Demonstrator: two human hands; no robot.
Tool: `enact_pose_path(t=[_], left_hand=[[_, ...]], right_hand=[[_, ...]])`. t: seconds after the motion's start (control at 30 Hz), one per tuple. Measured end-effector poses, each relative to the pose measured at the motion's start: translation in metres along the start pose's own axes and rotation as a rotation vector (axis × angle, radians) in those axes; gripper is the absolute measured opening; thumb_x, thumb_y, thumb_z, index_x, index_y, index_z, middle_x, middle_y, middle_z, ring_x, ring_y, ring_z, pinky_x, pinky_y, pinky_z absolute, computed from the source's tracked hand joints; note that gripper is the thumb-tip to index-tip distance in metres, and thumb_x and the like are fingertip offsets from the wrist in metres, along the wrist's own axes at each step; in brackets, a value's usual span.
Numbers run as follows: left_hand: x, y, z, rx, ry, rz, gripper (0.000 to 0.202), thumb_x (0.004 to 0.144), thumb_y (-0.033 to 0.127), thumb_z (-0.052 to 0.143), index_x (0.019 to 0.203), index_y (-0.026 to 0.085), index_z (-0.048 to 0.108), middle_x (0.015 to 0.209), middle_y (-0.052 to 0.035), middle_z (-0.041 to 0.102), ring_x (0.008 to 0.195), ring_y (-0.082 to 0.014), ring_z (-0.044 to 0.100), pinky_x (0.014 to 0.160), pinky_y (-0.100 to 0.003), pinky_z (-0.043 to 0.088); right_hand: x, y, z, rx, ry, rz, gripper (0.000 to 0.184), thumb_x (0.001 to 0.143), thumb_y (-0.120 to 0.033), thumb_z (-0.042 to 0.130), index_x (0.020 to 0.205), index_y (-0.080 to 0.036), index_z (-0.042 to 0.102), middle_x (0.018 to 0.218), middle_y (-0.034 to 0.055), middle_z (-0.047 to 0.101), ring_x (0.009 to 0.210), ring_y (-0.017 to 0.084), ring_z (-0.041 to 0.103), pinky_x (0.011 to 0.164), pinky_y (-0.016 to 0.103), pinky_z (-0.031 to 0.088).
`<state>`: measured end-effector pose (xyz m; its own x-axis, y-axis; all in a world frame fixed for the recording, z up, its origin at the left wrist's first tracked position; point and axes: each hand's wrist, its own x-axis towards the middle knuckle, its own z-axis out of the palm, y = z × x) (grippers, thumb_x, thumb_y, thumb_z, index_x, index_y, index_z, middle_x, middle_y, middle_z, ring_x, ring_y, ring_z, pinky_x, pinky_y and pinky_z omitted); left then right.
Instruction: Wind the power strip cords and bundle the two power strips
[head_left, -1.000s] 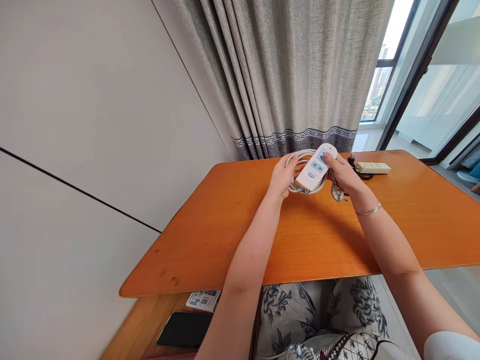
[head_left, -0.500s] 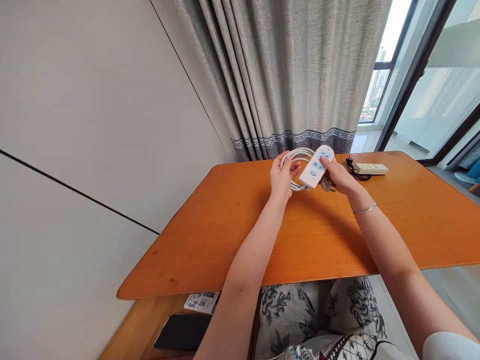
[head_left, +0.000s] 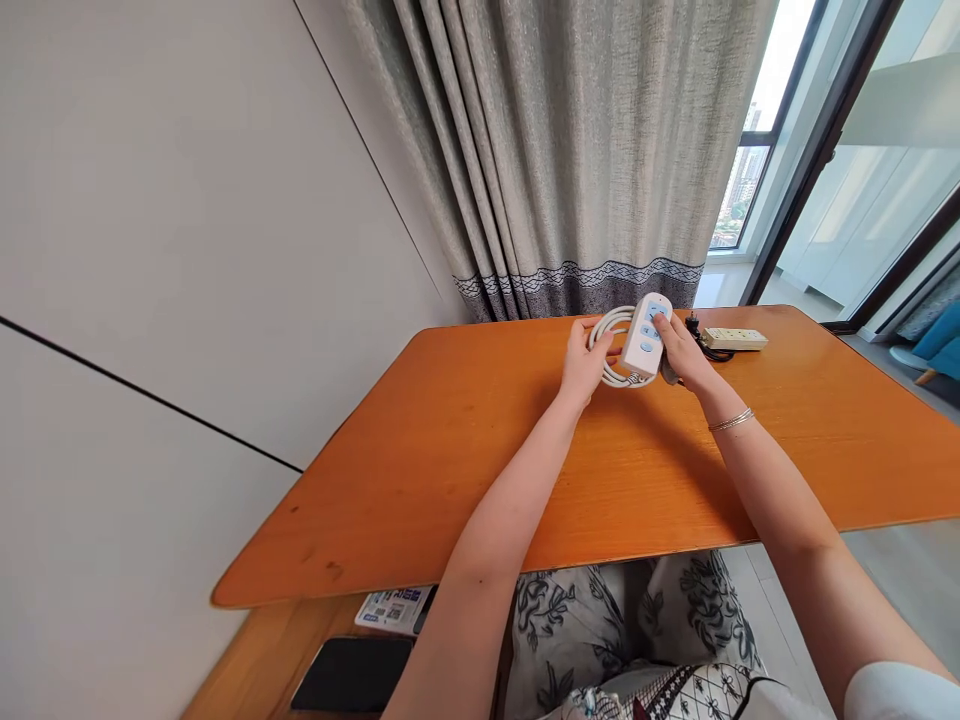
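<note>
Above the far part of the orange-brown table [head_left: 450, 450] I hold a white power strip [head_left: 645, 345] with blue socket faces, tilted so its sockets face me. My right hand [head_left: 680, 350] is closed on its right side, the thumb on its face. A grey piece, apparently the plug, shows partly under that hand. My left hand [head_left: 587, 360] is closed around the coiled white cable [head_left: 616, 378] to the left of the strip. Part of the coil is hidden behind the fingers and the strip.
A second, cream power strip [head_left: 735, 340] with a black cord and plug [head_left: 697, 335] lies at the table's far right. Behind the table hangs a grey curtain [head_left: 585, 150]. A black phone [head_left: 352, 675] and a printed box or packet [head_left: 394, 610] sit on a lower wooden surface.
The strip has turned more upright and shifted slightly right in my hands. My left hand has moved right with the coil, closer to my right hand. The camera view has shifted a little.
</note>
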<state>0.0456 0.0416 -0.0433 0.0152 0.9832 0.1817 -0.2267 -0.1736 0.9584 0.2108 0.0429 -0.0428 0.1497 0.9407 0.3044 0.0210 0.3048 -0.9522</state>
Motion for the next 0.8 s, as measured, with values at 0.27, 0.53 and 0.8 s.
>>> enact_pose_path(t=[0.27, 0.53, 0.8], left_hand=[[-0.012, -0.009, -0.001, 0.57, -0.406, -0.011, 0.042, 0.084, 0.038, 0.071, 0.121, 0.02, 0.063, 0.147, -0.0162, 0.056, 0.118, -0.0264, 0.066, 0.102, -0.041, 0.05], [-0.007, -0.032, -0.002, 0.772, -0.604, -0.045, 0.042, 0.087, 0.041, 0.065, 0.122, 0.017, 0.065, 0.131, -0.0157, 0.067, 0.111, -0.0263, 0.068, 0.098, -0.039, 0.051], [-0.012, -0.078, -0.003, 1.126, -0.604, 0.077, 0.039, 0.092, 0.033, 0.059, 0.126, 0.013, 0.062, 0.147, -0.0186, 0.053, 0.138, -0.0305, 0.049, 0.118, -0.043, 0.035]], right_hand=[[-0.045, 0.02, -0.126, -0.371, 0.042, 0.236, 0.036, 0.084, -0.054, 0.069, 0.094, -0.019, 0.065, 0.09, 0.0073, 0.073, 0.081, 0.022, 0.067, 0.078, 0.033, 0.056], [-0.046, 0.042, -0.215, -0.792, 0.159, 0.46, 0.041, 0.097, -0.045, 0.048, 0.1, -0.014, 0.074, 0.103, 0.0167, 0.077, 0.094, 0.029, 0.071, 0.08, 0.035, 0.053], [-0.034, 0.031, -0.213, -1.352, 0.086, 0.579, 0.054, 0.092, -0.061, 0.051, 0.118, -0.022, 0.078, 0.128, 0.0178, 0.071, 0.121, 0.038, 0.062, 0.085, 0.042, 0.049]])
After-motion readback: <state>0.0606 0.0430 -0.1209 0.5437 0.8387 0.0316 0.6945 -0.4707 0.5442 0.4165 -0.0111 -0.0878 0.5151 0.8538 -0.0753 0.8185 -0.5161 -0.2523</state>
